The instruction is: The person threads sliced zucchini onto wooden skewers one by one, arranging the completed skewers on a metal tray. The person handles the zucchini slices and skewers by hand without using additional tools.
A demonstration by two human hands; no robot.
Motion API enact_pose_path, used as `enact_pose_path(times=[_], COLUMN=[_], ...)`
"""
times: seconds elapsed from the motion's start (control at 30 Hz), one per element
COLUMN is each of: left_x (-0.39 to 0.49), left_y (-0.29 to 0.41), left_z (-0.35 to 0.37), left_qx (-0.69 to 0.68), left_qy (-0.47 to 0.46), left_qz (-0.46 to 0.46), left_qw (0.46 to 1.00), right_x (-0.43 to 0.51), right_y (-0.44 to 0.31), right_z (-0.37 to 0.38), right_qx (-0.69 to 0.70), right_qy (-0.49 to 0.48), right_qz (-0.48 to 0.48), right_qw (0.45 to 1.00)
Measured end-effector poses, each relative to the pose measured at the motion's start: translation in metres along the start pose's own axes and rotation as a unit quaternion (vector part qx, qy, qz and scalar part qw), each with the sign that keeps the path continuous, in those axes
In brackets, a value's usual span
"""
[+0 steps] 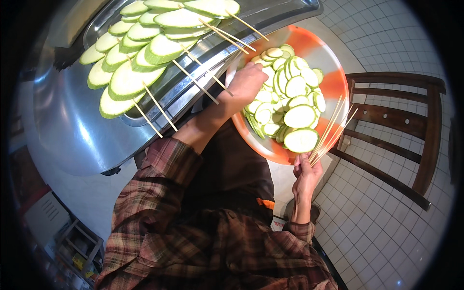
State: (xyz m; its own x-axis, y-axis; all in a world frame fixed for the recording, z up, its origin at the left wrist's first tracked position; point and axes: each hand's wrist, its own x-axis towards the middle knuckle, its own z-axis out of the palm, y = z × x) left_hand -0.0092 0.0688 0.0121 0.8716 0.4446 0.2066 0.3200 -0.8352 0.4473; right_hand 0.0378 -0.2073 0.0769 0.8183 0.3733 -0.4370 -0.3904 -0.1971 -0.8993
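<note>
A round orange-and-white basin (335,85) holds a heap of zucchini slices (277,98) with pale flesh and green skin. My right hand (308,172) grips several thin bamboo skewers (330,132) at the basin's near rim, their far ends fanned up to the right. Just above its thumb is a large oval slice (301,140); whether a skewer runs into it I cannot tell. Over the basin's left side, my left hand (250,81) reaches in with curled fingers beside the slices. Its fingertips are partly hidden, so a held slice cannot be made out.
Left of the basin, skewered zucchini slices (134,78) lie overlapping on a metal tray (282,11), stick ends jutting over its near edge. The tray rests on a shiny metal surface (72,119). A dark wooden chair (391,119) stands at right on the tiled floor (369,203).
</note>
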Motion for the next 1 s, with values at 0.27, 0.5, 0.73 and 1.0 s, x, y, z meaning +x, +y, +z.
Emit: enact_pose_path(times=[0.27, 0.5, 0.73, 1.0], left_x=[0.006, 0.001, -0.005, -0.002], left_y=[0.006, 0.014, 0.023, 0.015], left_z=[-0.020, -0.008, -0.013, -0.009], left_qx=[-0.716, -0.864, -0.812, -0.839], left_qy=[-0.043, 0.005, -0.064, -0.035], left_qz=[-0.307, -0.283, -0.301, -0.290], left_qw=[0.625, 0.417, 0.495, 0.459], right_x=[-0.003, -0.010, -0.013, -0.013], right_y=[-0.003, -0.007, -0.011, -0.011], right_z=[0.006, 0.007, 0.008, 0.002], right_qx=[-0.004, -0.017, -0.013, -0.044], right_qy=[-0.019, -0.031, -0.040, -0.062], right_qz=[0.010, 0.005, -0.023, -0.038], right_qw=[1.000, 0.999, 0.999, 0.996])
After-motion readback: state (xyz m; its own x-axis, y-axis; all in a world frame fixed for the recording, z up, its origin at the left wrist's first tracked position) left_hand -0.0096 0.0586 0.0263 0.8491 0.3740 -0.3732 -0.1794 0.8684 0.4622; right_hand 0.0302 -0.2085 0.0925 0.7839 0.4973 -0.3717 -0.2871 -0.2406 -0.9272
